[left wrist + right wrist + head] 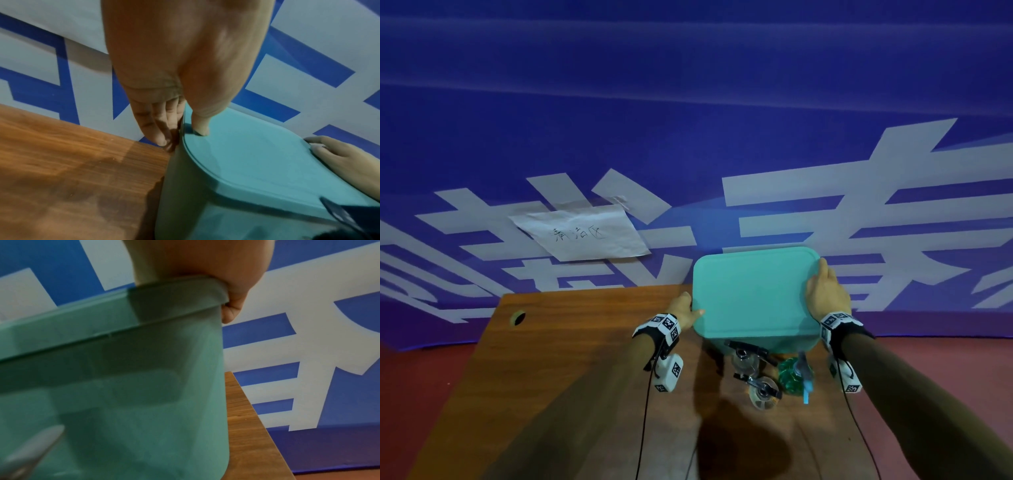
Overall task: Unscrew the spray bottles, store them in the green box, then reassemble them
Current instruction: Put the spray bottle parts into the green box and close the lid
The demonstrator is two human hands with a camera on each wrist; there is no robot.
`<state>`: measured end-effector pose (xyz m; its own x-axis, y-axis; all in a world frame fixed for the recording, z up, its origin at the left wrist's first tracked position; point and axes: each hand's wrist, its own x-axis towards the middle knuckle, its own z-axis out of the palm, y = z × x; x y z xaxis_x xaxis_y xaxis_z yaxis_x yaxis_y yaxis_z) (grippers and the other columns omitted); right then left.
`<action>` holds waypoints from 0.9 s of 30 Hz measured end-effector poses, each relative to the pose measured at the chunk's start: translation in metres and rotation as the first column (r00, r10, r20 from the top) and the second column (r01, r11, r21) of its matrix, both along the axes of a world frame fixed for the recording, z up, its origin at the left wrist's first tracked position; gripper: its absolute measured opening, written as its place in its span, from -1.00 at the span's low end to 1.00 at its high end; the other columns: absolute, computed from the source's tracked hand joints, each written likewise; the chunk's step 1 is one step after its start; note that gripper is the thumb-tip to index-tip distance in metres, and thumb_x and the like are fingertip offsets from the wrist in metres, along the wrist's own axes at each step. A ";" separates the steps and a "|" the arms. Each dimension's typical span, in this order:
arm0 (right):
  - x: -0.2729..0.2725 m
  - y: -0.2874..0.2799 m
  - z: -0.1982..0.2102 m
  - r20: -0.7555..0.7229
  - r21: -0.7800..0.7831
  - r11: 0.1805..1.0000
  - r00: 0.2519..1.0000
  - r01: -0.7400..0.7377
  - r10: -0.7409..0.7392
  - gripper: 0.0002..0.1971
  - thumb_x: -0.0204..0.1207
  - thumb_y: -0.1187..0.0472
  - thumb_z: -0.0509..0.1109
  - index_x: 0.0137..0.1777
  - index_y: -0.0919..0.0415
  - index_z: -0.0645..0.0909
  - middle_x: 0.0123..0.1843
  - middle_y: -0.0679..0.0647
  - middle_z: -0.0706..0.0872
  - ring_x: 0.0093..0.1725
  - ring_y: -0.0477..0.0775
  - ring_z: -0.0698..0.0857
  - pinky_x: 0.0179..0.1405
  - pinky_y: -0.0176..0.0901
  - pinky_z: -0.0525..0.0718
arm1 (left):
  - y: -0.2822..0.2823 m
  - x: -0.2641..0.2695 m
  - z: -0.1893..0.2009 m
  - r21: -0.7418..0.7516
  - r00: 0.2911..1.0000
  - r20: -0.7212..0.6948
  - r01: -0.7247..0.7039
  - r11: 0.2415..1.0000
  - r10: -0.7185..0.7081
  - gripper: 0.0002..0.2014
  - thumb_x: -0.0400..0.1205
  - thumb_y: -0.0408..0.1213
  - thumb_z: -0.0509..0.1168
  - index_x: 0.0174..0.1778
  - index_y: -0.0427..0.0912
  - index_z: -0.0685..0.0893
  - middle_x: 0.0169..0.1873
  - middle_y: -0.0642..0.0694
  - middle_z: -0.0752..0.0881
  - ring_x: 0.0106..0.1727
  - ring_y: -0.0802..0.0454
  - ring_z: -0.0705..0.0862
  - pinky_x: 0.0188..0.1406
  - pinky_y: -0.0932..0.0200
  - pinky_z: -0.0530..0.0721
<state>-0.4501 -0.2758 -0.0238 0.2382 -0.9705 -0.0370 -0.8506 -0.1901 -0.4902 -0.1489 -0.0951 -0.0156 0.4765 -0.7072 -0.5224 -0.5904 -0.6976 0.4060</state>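
Blue banner wall, wooden tabletop (571, 359): you're opening the green box (794, 342).
Left hand (683, 310) at 9 o'clock and right hand (827, 291) at 3 grip its lid (751, 291); lift evenly, clear of the spray bottles (774, 373) at 6.

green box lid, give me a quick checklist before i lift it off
1. Left hand on the lid: ok, thumb on top, fingers down the left side at the rim.
2. Right hand on the lid: ok, it grips the right edge, fingers curled under the rim.
3. Green box seated on the table: cannot tell, its base is hidden.
4. Lid already free of the box: cannot tell, the seam looks closed in the right wrist view.
5. Spray bottles clear of the box: ok, the two clear bottles and the green bottle stand in front of it.
6. Bottles unscrewed: not ok, their spray heads appear on.
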 end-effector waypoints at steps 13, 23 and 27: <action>-0.015 -0.013 -0.003 0.225 0.152 0.988 0.973 0.018 -0.052 -0.49 0.78 0.04 0.07 0.72 -0.09 0.19 -0.06 0.39 0.70 -0.05 0.48 0.70 -0.12 0.14 0.58 | -0.089 0.031 -0.003 0.080 0.985 0.172 0.002 0.997 -0.016 -0.41 0.79 0.08 0.11 0.50 -0.38 0.51 0.40 -0.35 0.62 0.38 -0.33 0.62 0.28 -0.05 0.57; -0.017 -0.062 0.006 0.027 0.121 0.988 0.995 -0.100 0.097 -0.67 0.67 0.01 0.25 0.38 0.06 0.52 0.04 0.20 0.77 0.08 0.37 0.72 -0.03 0.15 0.67 | -0.121 0.050 -0.014 -0.202 1.000 -0.021 -0.003 0.979 -0.001 -0.78 0.75 -0.15 0.28 0.13 -0.23 0.68 0.05 -0.23 0.74 0.01 -0.20 0.68 -0.02 0.14 0.55; -0.004 -0.100 0.009 0.080 0.285 0.954 0.994 -0.093 0.073 -0.79 0.59 0.05 0.42 0.14 0.10 0.59 0.02 0.20 0.78 0.10 0.34 0.72 0.05 0.03 0.65 | -0.117 0.062 -0.024 -0.248 0.981 -0.191 -0.086 0.965 0.038 -0.84 0.70 -0.16 0.38 0.11 -0.14 0.75 0.05 -0.17 0.80 0.13 -0.22 0.75 0.20 -0.05 0.71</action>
<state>-0.4538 -0.3756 -0.0148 0.3289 -0.8978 -0.2929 -0.8008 -0.1008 -0.5904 -0.0870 -0.2116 -0.0397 0.4367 -0.7997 -0.4120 -0.4480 -0.5904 0.6713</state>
